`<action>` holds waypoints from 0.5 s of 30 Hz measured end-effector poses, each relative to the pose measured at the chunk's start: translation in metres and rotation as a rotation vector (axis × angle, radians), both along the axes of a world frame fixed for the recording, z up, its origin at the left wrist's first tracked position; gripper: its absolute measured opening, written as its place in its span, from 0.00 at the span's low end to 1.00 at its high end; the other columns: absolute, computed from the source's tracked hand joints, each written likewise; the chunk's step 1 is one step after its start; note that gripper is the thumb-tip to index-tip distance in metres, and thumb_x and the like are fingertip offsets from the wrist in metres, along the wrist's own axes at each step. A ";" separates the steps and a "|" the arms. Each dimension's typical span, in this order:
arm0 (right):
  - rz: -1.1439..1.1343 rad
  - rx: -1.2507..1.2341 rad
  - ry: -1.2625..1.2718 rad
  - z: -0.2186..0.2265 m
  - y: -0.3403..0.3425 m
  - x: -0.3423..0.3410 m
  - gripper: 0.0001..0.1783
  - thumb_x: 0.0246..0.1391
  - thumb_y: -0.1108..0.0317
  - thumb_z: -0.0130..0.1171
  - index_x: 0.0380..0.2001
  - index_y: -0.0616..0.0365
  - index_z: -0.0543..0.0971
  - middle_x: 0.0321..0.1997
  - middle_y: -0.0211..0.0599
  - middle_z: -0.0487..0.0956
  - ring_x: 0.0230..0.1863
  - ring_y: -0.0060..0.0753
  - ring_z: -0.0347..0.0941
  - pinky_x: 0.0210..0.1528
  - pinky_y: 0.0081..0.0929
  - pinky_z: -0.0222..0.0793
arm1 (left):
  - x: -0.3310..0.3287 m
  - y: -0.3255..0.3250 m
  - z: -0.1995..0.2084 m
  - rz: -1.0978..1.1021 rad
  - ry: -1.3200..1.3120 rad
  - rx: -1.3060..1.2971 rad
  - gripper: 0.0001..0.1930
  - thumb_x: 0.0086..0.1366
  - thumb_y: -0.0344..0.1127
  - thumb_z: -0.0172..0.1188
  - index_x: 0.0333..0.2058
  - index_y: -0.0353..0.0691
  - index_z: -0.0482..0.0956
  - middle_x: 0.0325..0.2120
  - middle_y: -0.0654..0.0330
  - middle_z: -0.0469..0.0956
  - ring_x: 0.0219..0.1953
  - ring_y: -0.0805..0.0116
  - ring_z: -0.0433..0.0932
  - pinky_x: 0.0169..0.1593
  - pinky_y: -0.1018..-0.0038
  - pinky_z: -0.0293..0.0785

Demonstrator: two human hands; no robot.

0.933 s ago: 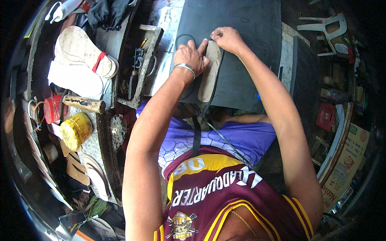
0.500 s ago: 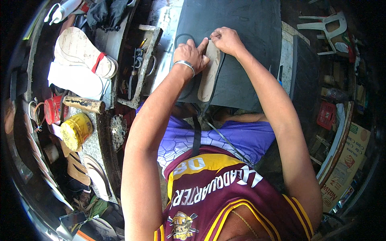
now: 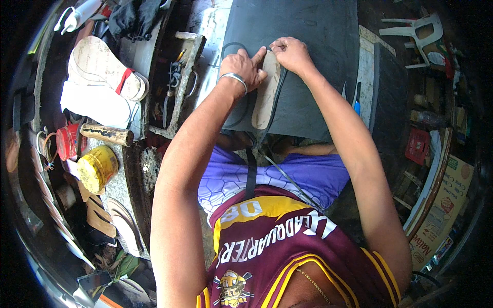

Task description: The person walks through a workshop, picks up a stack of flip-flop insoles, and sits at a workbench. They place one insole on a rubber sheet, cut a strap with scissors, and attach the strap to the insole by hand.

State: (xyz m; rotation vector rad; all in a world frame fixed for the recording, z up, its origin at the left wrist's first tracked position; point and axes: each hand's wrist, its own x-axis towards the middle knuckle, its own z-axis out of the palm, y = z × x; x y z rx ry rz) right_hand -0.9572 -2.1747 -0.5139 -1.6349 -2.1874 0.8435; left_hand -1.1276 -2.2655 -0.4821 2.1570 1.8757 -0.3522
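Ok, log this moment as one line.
left hand: touching sole | right hand: pinching dark strip | sole: on black sheet

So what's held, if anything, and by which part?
Apparently the black strip, pinched by the right grip near the far end of the sole; for the left grip, unclear.

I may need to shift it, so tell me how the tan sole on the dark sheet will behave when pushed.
The tan sole probably won't roll or tip, since it lies flat on the dark sheet. Its narrow outline suggests lightness. Pushed right, it may bump the dark strip beside its right edge.
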 end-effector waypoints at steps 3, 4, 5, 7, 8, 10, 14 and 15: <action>-0.035 -0.045 0.022 -0.001 0.001 0.001 0.14 0.59 0.65 0.64 0.44 0.58 0.88 0.49 0.43 0.86 0.48 0.43 0.85 0.57 0.37 0.78 | 0.001 0.000 0.000 -0.016 0.028 -0.005 0.36 0.74 0.62 0.45 0.78 0.64 0.55 0.48 0.46 0.80 0.45 0.55 0.86 0.46 0.63 0.82; -0.025 -0.021 0.018 -0.002 0.000 0.000 0.13 0.59 0.65 0.64 0.44 0.58 0.88 0.48 0.43 0.86 0.48 0.43 0.85 0.56 0.37 0.78 | 0.001 0.001 -0.001 -0.018 0.025 -0.003 0.36 0.75 0.62 0.45 0.78 0.64 0.55 0.49 0.46 0.81 0.45 0.55 0.86 0.46 0.63 0.82; -0.024 0.001 0.011 -0.003 -0.002 0.000 0.13 0.58 0.65 0.64 0.44 0.58 0.88 0.48 0.42 0.86 0.48 0.43 0.85 0.56 0.37 0.78 | 0.001 0.001 -0.002 -0.017 0.001 0.005 0.36 0.74 0.62 0.45 0.78 0.64 0.55 0.48 0.44 0.80 0.44 0.51 0.86 0.46 0.61 0.82; -0.015 0.037 0.005 -0.007 -0.004 0.000 0.13 0.58 0.65 0.64 0.44 0.58 0.88 0.47 0.42 0.86 0.47 0.42 0.85 0.55 0.37 0.79 | -0.001 0.001 -0.004 -0.008 -0.062 0.012 0.36 0.73 0.62 0.47 0.77 0.65 0.56 0.46 0.38 0.80 0.42 0.43 0.86 0.46 0.56 0.83; -0.008 0.053 0.007 -0.008 -0.005 0.000 0.13 0.58 0.66 0.64 0.43 0.58 0.88 0.46 0.42 0.86 0.47 0.43 0.85 0.55 0.37 0.79 | -0.001 0.002 -0.005 -0.017 -0.056 0.033 0.36 0.73 0.62 0.47 0.77 0.65 0.56 0.46 0.38 0.80 0.42 0.43 0.86 0.45 0.56 0.83; 0.001 0.078 0.014 -0.009 -0.006 0.001 0.13 0.57 0.66 0.64 0.43 0.58 0.88 0.46 0.42 0.86 0.46 0.43 0.85 0.55 0.37 0.79 | -0.002 0.002 -0.008 -0.023 -0.066 0.031 0.36 0.73 0.62 0.47 0.77 0.65 0.56 0.45 0.38 0.80 0.41 0.43 0.86 0.45 0.56 0.83; 0.010 0.091 0.013 -0.010 -0.006 0.003 0.13 0.57 0.67 0.64 0.42 0.58 0.88 0.46 0.44 0.85 0.47 0.46 0.84 0.55 0.38 0.78 | -0.003 0.003 -0.011 -0.038 -0.063 0.056 0.36 0.73 0.61 0.47 0.77 0.64 0.57 0.45 0.38 0.81 0.42 0.44 0.86 0.46 0.56 0.83; 0.000 0.081 -0.005 -0.010 -0.008 0.003 0.13 0.57 0.67 0.64 0.42 0.58 0.88 0.46 0.45 0.85 0.47 0.47 0.84 0.56 0.39 0.78 | -0.003 0.003 -0.011 -0.040 -0.066 0.057 0.36 0.73 0.61 0.47 0.77 0.64 0.57 0.45 0.38 0.81 0.42 0.44 0.86 0.46 0.56 0.82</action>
